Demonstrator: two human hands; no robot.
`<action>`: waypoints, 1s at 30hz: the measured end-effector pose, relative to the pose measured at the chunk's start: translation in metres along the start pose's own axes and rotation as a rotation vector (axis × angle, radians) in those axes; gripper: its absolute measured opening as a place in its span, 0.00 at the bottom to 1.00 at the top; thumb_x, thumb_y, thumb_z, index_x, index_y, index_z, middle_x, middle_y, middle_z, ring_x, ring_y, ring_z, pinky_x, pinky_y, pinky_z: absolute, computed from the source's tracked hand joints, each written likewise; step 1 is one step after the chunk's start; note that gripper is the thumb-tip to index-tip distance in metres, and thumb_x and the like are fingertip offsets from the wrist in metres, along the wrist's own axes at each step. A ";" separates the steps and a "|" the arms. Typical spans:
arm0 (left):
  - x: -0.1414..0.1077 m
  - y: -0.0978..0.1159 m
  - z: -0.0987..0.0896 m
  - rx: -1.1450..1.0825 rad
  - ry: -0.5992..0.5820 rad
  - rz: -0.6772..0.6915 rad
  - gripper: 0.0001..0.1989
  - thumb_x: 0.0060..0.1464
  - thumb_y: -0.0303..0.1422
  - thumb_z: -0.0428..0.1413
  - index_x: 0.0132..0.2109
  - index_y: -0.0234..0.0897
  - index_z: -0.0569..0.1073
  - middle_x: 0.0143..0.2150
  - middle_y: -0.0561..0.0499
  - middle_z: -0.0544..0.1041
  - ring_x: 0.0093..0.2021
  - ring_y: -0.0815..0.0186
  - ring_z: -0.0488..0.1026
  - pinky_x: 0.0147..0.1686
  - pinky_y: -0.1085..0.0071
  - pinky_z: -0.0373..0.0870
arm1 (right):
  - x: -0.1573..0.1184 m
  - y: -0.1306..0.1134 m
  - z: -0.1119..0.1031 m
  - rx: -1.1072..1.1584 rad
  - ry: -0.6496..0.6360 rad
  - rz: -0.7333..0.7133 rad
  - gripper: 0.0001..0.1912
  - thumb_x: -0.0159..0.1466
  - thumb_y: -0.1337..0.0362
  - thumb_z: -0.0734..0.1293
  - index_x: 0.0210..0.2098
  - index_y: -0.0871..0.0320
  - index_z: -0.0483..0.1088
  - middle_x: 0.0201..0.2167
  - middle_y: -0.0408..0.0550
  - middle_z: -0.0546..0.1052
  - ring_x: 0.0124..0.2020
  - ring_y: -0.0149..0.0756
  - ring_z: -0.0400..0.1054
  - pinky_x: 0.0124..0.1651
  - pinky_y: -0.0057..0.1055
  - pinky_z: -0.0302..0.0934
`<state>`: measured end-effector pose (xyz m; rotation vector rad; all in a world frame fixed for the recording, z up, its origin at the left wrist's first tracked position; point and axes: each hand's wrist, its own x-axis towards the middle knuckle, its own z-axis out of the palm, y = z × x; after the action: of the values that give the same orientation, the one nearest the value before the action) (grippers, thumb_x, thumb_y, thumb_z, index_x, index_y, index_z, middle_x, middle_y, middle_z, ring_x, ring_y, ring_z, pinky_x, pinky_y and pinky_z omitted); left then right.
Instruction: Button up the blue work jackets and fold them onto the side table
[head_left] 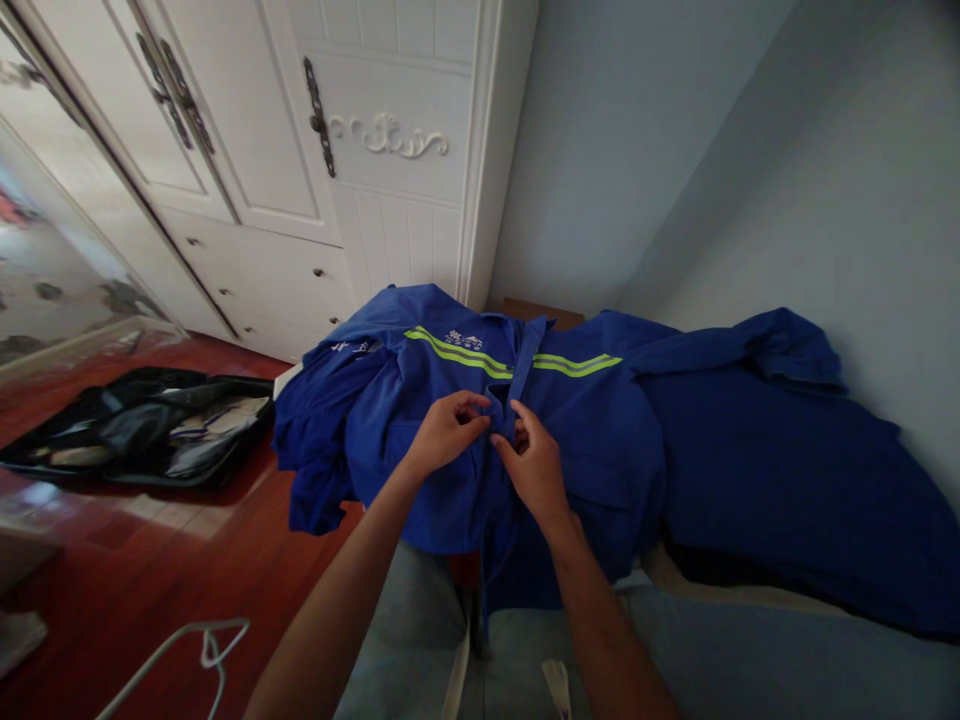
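A blue work jacket (442, 400) with a yellow-green reflective stripe across the chest lies spread out in front of me, its sleeves out to both sides. Over its front opening, my left hand (448, 432) pinches the fabric edge between thumb and fingers. Close beside it, my right hand (531, 462) has bent fingers on the other edge of the front placket (529, 350). Whether a button sits between the fingers is too small to make out. White lettering marks the chest on the left. Below the hands the front hangs apart.
Dark blue cloth (780, 480) lies under the right sleeve. An open black suitcase (142, 425) with things in it rests on the red wooden floor. A white hanger (180, 630) is at lower left. A white wardrobe (247, 130) and a grey-blue wall (637, 130) stand behind.
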<state>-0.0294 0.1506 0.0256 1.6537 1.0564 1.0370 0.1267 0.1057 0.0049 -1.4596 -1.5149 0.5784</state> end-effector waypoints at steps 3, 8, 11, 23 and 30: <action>0.000 -0.003 -0.009 -0.083 -0.064 0.015 0.20 0.51 0.38 0.60 0.49 0.30 0.75 0.26 0.54 0.72 0.26 0.70 0.66 0.30 0.73 0.63 | 0.002 -0.003 0.000 -0.062 -0.019 -0.069 0.20 0.61 0.63 0.65 0.52 0.58 0.73 0.41 0.49 0.74 0.38 0.32 0.67 0.45 0.29 0.63; -0.001 -0.006 -0.018 -0.063 -0.166 0.045 0.24 0.54 0.40 0.58 0.55 0.30 0.73 0.28 0.53 0.71 0.27 0.71 0.65 0.30 0.72 0.63 | 0.008 -0.004 -0.002 -0.011 -0.061 -0.054 0.11 0.62 0.62 0.64 0.38 0.59 0.76 0.36 0.47 0.74 0.35 0.30 0.67 0.42 0.26 0.60; -0.002 -0.003 -0.017 0.113 -0.206 0.196 0.29 0.57 0.39 0.56 0.64 0.36 0.66 0.37 0.50 0.72 0.36 0.67 0.69 0.41 0.68 0.68 | 0.015 0.003 -0.004 0.030 -0.122 -0.004 0.10 0.60 0.63 0.64 0.36 0.60 0.75 0.35 0.46 0.74 0.35 0.30 0.66 0.41 0.25 0.60; 0.017 0.003 -0.024 0.530 -0.377 0.367 0.09 0.59 0.35 0.55 0.44 0.40 0.77 0.47 0.45 0.79 0.55 0.57 0.71 0.57 0.61 0.60 | 0.013 0.013 -0.004 0.194 -0.108 0.067 0.16 0.59 0.60 0.65 0.44 0.61 0.74 0.40 0.48 0.76 0.39 0.31 0.70 0.44 0.26 0.65; 0.020 -0.002 -0.008 0.443 -0.120 0.084 0.15 0.53 0.37 0.55 0.21 0.36 0.69 0.21 0.54 0.67 0.27 0.67 0.65 0.30 0.71 0.58 | -0.002 0.005 0.001 0.062 0.122 0.043 0.28 0.60 0.59 0.68 0.58 0.61 0.69 0.43 0.52 0.76 0.40 0.34 0.71 0.46 0.30 0.69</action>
<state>-0.0315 0.1723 0.0290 2.1017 1.2047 0.7779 0.1281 0.1055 -0.0002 -1.4563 -1.3625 0.5465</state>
